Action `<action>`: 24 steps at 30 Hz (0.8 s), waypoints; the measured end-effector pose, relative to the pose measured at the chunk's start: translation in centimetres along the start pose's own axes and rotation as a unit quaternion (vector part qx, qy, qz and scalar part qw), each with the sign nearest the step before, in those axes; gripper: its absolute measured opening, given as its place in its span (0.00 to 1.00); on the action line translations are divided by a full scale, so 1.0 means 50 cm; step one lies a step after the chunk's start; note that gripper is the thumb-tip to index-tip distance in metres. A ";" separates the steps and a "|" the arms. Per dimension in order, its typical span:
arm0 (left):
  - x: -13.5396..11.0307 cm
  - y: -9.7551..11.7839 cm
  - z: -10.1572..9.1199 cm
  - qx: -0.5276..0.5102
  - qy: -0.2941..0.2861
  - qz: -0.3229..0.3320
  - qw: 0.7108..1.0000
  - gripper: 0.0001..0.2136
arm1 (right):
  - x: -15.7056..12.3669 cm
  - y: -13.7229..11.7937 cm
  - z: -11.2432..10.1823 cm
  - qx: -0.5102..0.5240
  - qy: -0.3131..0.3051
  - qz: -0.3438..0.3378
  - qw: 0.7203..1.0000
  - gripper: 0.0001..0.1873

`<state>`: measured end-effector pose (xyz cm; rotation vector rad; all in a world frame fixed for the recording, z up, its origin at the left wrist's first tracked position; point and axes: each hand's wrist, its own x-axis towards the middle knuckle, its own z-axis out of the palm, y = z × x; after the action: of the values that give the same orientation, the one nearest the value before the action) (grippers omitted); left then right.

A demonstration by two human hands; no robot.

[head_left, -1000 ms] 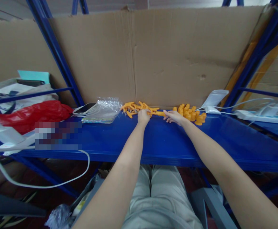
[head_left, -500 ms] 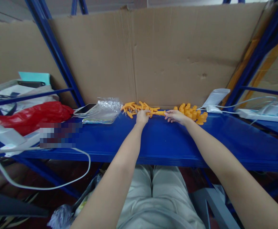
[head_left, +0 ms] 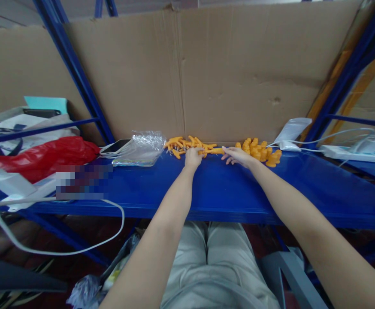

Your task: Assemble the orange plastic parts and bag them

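Orange piece [head_left: 216,150], slender, one: centre of the frame, above the blue counter [head_left: 226,189], spanning the gap between two hands. Left hand [head_left: 193,158]: closed around the piece's left end, the fingers largely out of sight. Right hand [head_left: 239,157]: fingertips at its right end, remaining fingers loosely curled; whether they grip or merely touch, cannot tell. Branched orange parts [head_left: 175,141], a heap, with metal coils among them: just left of the left hand. Knobbly orange parts [head_left: 255,150], a cluster: behind and beside the right hand. Clear plastic packet [head_left: 145,151], one, and a dark-screened phone [head_left: 118,146]: left of centre. Red plastic bag [head_left: 52,152], one: left of the frame. White pouch [head_left: 295,128], one, and a white power strip [head_left: 361,155]: right of the frame. Cardboard sheet [head_left: 239,73], brown, upright: across the upper frame, behind everything listed.
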<state>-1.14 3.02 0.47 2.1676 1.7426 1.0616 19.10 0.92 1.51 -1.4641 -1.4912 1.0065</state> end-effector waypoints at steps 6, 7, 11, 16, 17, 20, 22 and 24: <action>-0.004 0.003 -0.005 0.016 -0.002 0.013 1.000 0.15 | -0.008 -0.001 -0.008 -0.005 0.004 -0.038 0.999 0.16; -0.005 0.004 -0.006 0.022 0.000 0.017 1.000 0.15 | -0.008 -0.001 -0.007 -0.012 0.004 -0.039 0.999 0.16; -0.008 0.005 -0.011 0.038 0.005 0.022 0.999 0.15 | -0.007 -0.002 0.005 -0.032 -0.001 -0.054 0.998 0.23; -0.007 0.003 -0.014 0.049 0.004 0.016 0.999 0.15 | 0.000 -0.003 0.023 -0.040 0.006 -0.019 0.999 0.27; -0.007 0.003 -0.014 0.049 0.003 0.014 0.999 0.15 | 0.001 -0.004 0.024 -0.038 0.007 -0.010 0.999 0.27; -0.009 0.005 -0.015 0.043 0.004 0.010 0.999 0.15 | 0.002 -0.004 0.022 -0.016 0.008 -0.004 1.000 0.24; -0.009 0.006 -0.016 0.035 0.007 0.009 0.999 0.15 | 0.002 -0.003 0.019 0.005 0.004 -0.013 1.000 0.21; -0.010 0.006 -0.015 0.030 0.012 0.008 0.999 0.15 | 0.001 -0.002 0.015 0.021 0.003 -0.025 0.999 0.16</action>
<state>-1.39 2.27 0.96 2.2165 1.7925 1.0556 18.36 0.96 1.30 -1.3931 -1.4857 0.9968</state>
